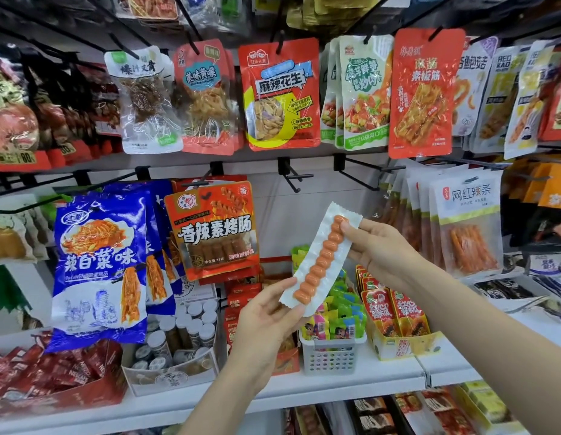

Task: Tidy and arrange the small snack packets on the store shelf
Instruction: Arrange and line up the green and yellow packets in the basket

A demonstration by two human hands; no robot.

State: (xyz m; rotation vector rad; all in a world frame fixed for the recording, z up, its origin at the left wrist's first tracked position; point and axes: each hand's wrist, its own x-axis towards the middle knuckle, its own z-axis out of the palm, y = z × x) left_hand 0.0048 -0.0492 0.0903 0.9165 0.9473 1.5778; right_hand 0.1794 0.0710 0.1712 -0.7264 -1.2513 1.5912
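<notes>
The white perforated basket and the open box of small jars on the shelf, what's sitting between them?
In the head view, red packets stand between the white basket and the jar box, partly hidden by the left hand.

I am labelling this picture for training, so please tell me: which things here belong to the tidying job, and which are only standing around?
Part of the job:
- sausage packet, held at its ends by left hand and right hand
- empty hooks
- white basket of small packets

Just around:
- blue packet
- peanut packet
- jars in a box

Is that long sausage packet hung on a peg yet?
No. The sausage packet is off the pegs, held between the left hand and right hand.
</notes>
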